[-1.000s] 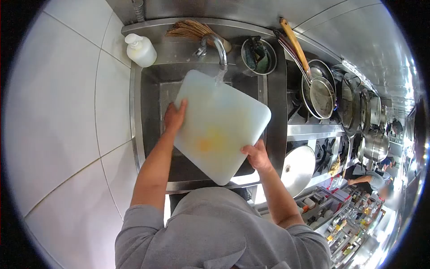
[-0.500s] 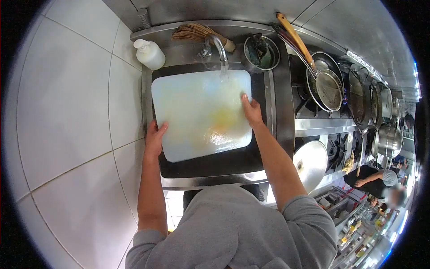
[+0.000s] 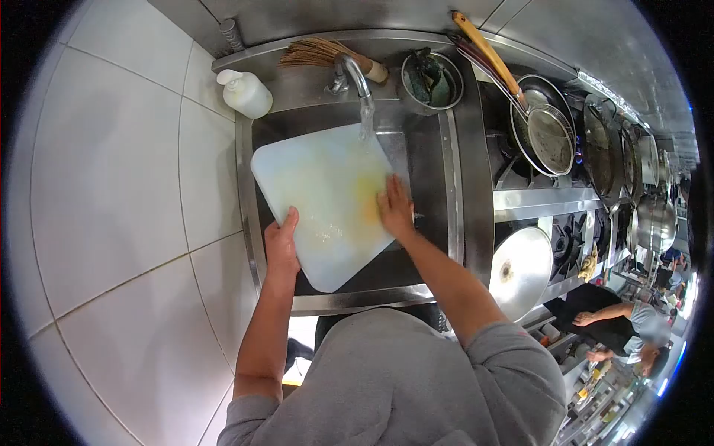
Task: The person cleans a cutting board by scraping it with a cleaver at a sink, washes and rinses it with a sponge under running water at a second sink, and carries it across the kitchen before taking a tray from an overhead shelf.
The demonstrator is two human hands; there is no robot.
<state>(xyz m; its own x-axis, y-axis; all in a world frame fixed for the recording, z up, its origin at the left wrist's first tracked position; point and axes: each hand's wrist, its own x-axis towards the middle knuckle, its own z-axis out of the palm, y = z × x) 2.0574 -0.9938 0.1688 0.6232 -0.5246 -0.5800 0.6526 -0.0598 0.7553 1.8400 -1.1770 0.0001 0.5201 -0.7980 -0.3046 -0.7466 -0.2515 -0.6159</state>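
A white cutting board with a yellow stain lies tilted over the sink, its surface wet. My left hand grips the board's lower left edge, thumb on top and the other fingers hidden beneath. On the board's right side, beside the stain, my right hand lies flat with its fingers stretched out. Water runs from the metal faucet onto the board's upper edge.
Behind the sink are a white pump bottle, a straw brush and a metal container with dark contents. Pans and a strainer sit on the stove at right. A person stands farther off at right.
The board has turned, and its right edge has swung inward from the sink's right side. My right hand has left the edge and now lies on the board's surface. My left hand has shifted right.
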